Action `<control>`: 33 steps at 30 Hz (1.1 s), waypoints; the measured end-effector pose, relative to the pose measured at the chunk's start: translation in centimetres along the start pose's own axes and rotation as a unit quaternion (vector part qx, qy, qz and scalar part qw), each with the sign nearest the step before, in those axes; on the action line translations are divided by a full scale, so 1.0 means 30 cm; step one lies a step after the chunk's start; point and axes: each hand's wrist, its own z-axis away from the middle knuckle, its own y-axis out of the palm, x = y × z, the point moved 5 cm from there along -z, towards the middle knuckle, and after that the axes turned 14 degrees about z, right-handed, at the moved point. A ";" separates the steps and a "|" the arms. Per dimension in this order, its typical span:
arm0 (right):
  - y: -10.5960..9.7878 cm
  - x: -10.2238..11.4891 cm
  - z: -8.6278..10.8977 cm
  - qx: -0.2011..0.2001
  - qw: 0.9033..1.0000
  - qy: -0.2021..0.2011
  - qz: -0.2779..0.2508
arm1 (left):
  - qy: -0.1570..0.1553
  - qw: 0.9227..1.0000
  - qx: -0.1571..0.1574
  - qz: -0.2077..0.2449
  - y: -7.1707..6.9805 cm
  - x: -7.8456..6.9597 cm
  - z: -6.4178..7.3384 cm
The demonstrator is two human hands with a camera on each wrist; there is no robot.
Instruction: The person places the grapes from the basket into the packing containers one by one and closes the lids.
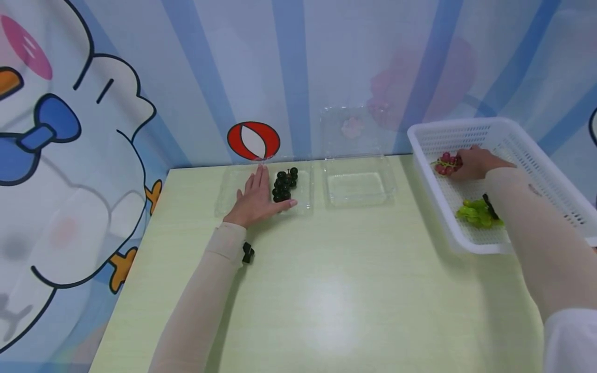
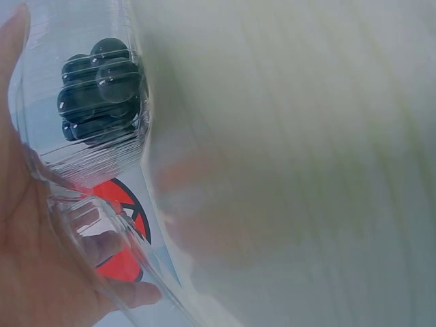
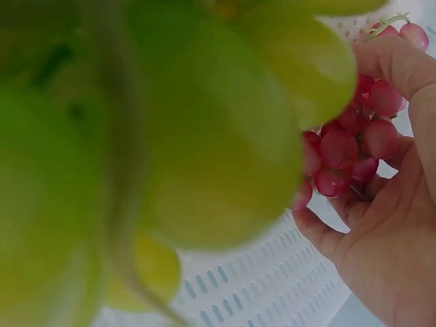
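Note:
My left hand (image 1: 255, 201) lies with straight, spread fingers on a clear plastic clamshell box (image 1: 305, 181) at the back of the table. To the right of those fingers is a bunch of dark grapes (image 1: 282, 189), seen through the clear plastic in the left wrist view too. At the far right, my right hand (image 1: 478, 163) reaches into a white basket (image 1: 436, 207) and holds a bunch of red grapes (image 3: 347, 143) between thumb and fingers. Green grapes (image 1: 478, 213) lie in the basket beneath the right wrist and fill much of the right wrist view.
A second clear box (image 1: 356, 181) stands between the first box and the basket, its lid (image 1: 342, 132) raised against the wall. The pale table (image 1: 326, 290) reaches back to a printed cartoon backdrop (image 1: 289, 67).

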 end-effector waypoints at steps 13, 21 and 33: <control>-0.001 0.014 0.008 -0.011 1.000 -0.010 0.009 | 0.002 1.000 0.001 0.002 0.001 -0.005 0.004; 0.024 0.000 0.000 0.016 0.999 0.008 -0.041 | 0.003 1.000 0.000 0.005 -0.002 -0.006 0.005; 0.052 -0.010 0.009 0.066 0.990 0.034 -0.117 | 0.001 1.000 0.000 0.003 0.000 -0.004 0.002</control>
